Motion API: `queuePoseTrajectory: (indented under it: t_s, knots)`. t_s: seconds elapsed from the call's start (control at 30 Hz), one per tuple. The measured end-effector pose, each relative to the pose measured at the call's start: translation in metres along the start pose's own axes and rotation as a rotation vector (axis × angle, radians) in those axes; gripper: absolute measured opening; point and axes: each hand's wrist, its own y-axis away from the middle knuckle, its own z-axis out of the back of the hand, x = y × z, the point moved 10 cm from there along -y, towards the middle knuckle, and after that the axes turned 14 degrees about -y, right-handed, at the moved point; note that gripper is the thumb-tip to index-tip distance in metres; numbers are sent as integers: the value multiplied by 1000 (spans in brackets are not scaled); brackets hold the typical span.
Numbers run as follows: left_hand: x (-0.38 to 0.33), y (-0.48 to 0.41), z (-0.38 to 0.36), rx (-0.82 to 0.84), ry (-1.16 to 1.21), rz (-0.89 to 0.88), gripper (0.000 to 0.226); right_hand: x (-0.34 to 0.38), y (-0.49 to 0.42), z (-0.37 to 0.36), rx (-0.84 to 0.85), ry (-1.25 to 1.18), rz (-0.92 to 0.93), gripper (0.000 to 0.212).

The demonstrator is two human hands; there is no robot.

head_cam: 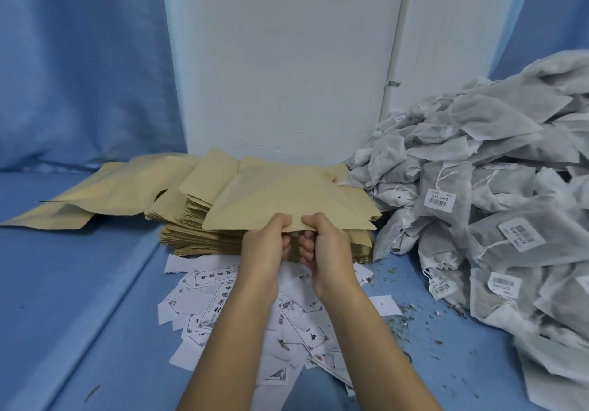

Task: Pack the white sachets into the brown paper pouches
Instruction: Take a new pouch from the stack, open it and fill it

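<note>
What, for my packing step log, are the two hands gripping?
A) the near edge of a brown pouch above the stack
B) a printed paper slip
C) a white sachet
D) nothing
A: the left hand and the right hand both pinch the near edge of the brown pouch over the stack of pouches, while the white sachets lie heaped to the right.

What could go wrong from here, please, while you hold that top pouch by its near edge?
1. The left hand and right hand pinch the top pouch at its near edge, close together; a hard pull might tear the paper.
2. The stack beneath looks uneven, so tugging may drag other pouches off.
3. Loose crumbs and printed slips lie just below; some could get into the pouch during filling.
</note>
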Motion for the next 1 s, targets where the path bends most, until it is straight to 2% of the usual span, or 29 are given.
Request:
queuePoseTrajectory:
  t_s: [0.2, 0.5, 0.63, 0.8, 1.0]
  knots:
    - [0, 7, -14, 86, 18, 18, 35, -6, 2, -1, 60, 165, -85, 34]
    - [-9, 6, -10, 72, 36, -18, 30, 2, -1, 3, 22, 34, -53, 24]
    - [-13, 1, 10, -9, -17, -37, 23, 13, -7, 19, -46, -135, -37, 31]
    - [-14, -4, 30, -113, 65, -54, 26, 4, -4, 12, 17, -37, -81, 16]
    - [-17, -3, 48, -224, 17, -96, 22, 8, -7, 19, -39, -100, -75, 19]
